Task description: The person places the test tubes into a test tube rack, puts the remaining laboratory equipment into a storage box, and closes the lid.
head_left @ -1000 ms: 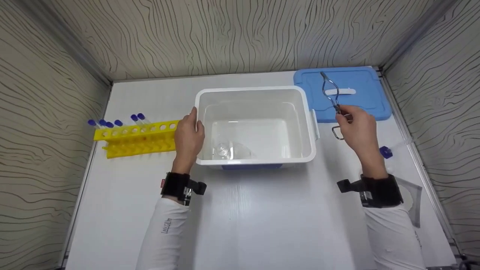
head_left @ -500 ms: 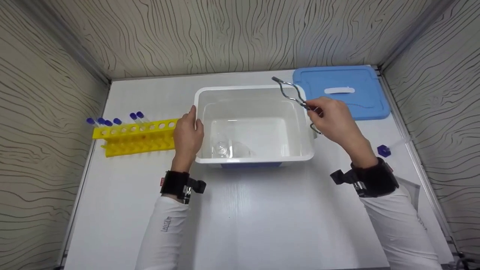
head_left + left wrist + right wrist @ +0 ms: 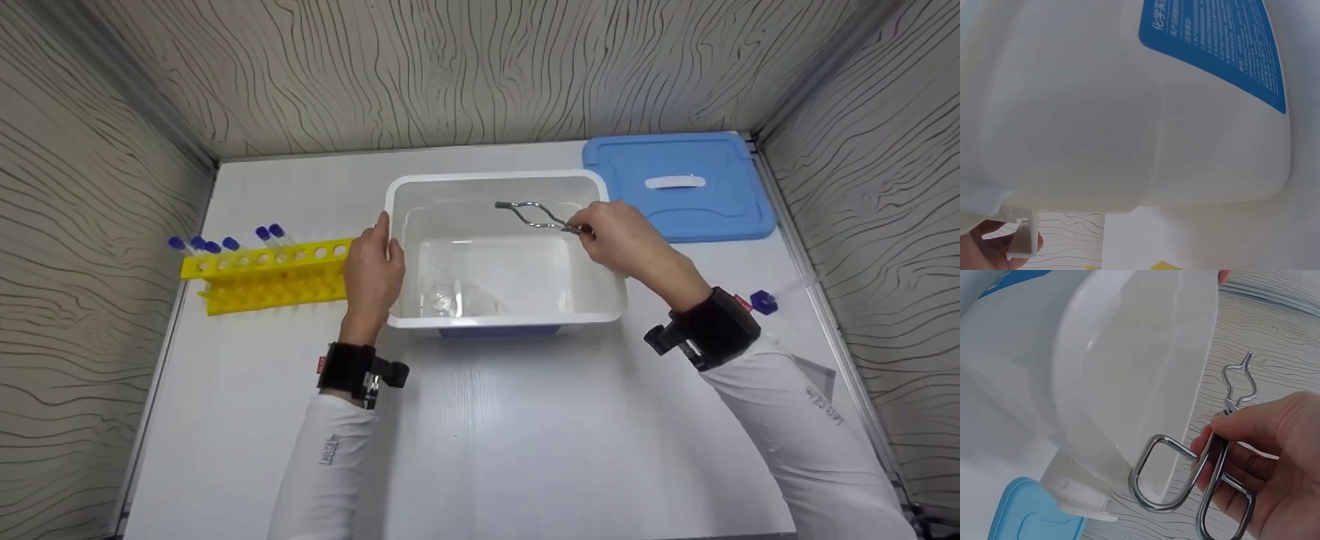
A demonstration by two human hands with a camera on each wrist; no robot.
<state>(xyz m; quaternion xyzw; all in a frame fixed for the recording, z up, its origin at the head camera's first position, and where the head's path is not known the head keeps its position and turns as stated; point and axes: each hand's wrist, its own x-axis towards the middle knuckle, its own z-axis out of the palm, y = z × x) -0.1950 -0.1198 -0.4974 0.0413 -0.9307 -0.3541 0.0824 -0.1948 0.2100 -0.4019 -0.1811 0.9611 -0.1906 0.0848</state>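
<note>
Two black wrist straps (image 3: pixel 346 370) are circling my arms nearest the camera, over white sleeves. Beyond them, one white bin (image 3: pixel 502 323) is standing with its open top up, and inside its near left corner clear glassware (image 3: pixel 444 301) is lying, too see-through to count. To the right, one blue-capped tube (image 3: pixel 764 302) is lying on the table. My left hand (image 3: pixel 371 274) is gripping the bin's left side, its fingers curling at the handle. Just left of it, one yellow rack (image 3: pixel 274 289) is holding six tubes (image 3: pixel 277 230) with blue caps. My right hand (image 3: pixel 621 234) is pinching one pair of metal tongs (image 3: pixel 1230 406) near the pivot; they are hovering over the bin's right half, two finger loops dangling, two tips meeting. Farther back, one blue lid (image 3: pixel 720 214) is lying flat, its single white handle (image 3: pixel 675 182) facing up.
</note>
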